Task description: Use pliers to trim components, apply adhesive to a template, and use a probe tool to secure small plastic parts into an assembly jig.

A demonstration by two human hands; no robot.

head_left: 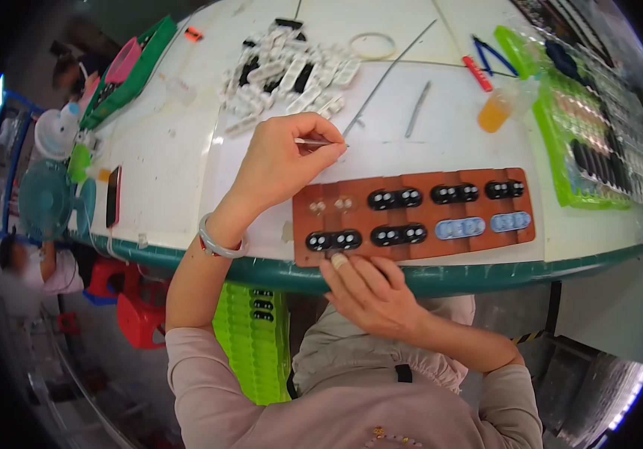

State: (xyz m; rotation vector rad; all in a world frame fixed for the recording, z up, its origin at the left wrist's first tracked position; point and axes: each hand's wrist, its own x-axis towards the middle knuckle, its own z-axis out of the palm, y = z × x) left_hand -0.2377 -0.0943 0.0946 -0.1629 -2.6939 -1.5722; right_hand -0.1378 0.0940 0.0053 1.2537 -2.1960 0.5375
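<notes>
My left hand [280,153] is raised over the table, thumb and fingers pinched round a slim metal tool [309,141]; its exact kind is not clear. Below and to the right lies a reddish-brown holder [419,211] with oval slots. Several black oval pieces [395,198] with pale round spots fill most slots, and two pale blue ones [459,227] sit at the lower right. Small clear round parts [330,204] show at the upper left. My right hand [370,295] rests its fingertips at the holder's near edge, fingers stretched out and slightly apart.
A heap of white and black pieces [291,71] lies at the back. Around it are a ring [372,46], a long thin rod [396,67], tweezers [417,109], blue pliers [495,56], an orange-liquid bottle [494,111], green trays [561,172] and a phone [113,197].
</notes>
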